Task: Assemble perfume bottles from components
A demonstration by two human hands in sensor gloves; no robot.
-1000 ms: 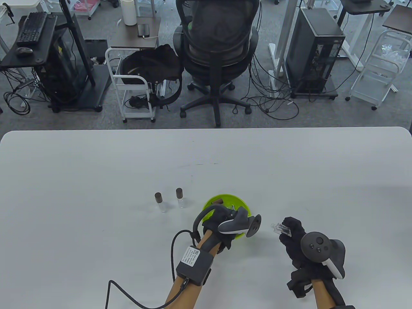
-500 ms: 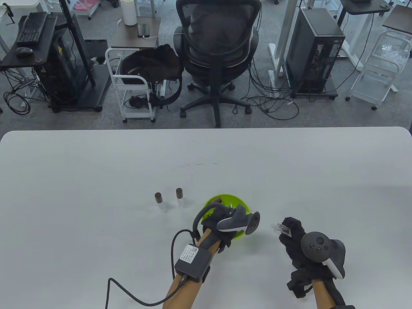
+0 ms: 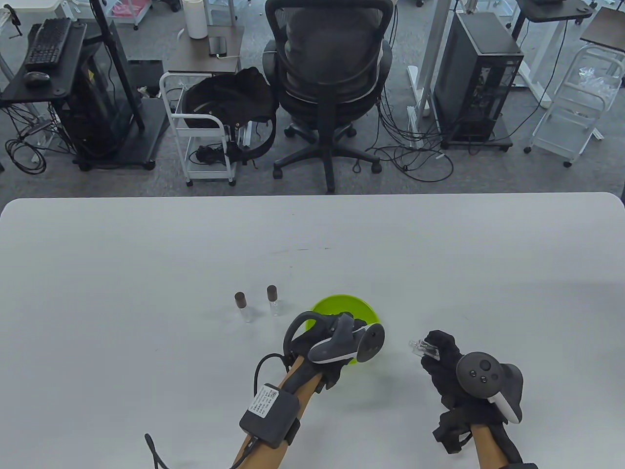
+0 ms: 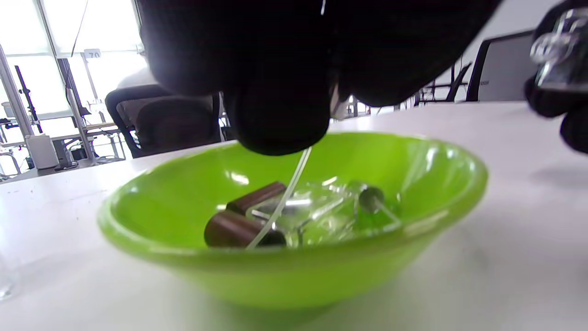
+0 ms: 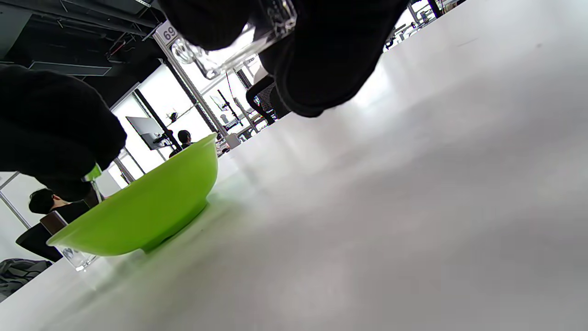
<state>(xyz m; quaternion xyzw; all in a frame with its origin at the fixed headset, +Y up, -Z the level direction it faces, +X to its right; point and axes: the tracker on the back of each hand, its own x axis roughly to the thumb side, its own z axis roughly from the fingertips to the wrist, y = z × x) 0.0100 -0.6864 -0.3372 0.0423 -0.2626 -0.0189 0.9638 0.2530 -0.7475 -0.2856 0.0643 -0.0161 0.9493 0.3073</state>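
A green bowl (image 3: 342, 304) sits at the table's near centre. In the left wrist view it holds brown caps (image 4: 239, 230) and clear glass bottles (image 4: 321, 216). My left hand (image 3: 360, 324) hovers over the bowl's near rim, pinching a sprayer whose thin clear tube (image 4: 280, 202) hangs down into the bowl. To the right of the bowl, my right hand (image 3: 432, 349) grips a clear glass bottle (image 3: 421, 347) above the table, neck pointing left. Two capped bottles (image 3: 242, 306) (image 3: 273, 299) stand left of the bowl.
The white table (image 3: 146, 273) stretches wide on all sides of the bowl. A cable from the left wrist box (image 3: 268, 413) trails off the near edge. An office chair (image 3: 332, 73) and carts stand beyond the far edge.
My left hand has pulled back toward the near rim of the bowl and turned, lifting the sprayer tube. The right hand with the bottle has barely shifted.
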